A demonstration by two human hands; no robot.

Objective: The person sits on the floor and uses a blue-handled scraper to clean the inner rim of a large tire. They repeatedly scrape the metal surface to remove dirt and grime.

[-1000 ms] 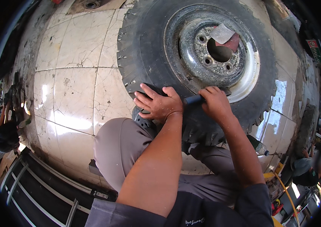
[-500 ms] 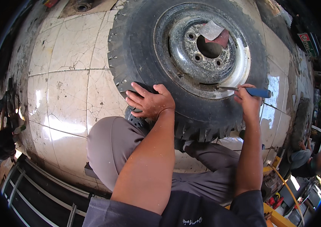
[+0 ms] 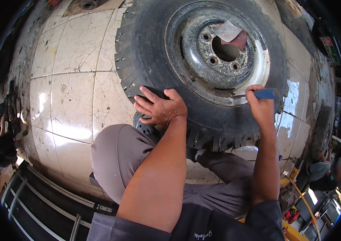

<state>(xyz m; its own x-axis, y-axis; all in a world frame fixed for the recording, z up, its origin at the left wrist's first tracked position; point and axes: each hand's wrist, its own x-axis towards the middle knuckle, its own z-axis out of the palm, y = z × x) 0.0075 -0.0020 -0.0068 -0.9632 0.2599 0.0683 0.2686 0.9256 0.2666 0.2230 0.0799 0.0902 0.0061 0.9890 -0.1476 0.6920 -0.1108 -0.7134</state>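
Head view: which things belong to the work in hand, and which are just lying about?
In hand:
- tyre
- rim
- blue-handled tool in the right hand
- perhaps the grey sheet and red sheet

Apparently lying about:
- round metal part, upper left
- yellow cable, lower right

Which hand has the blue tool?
The right hand, gripping the blue tool by its handle. The left hand is just spread on the tire.

A blue-handled tool point(image 3: 266, 94) points across the grimy rim point(image 3: 207, 50).
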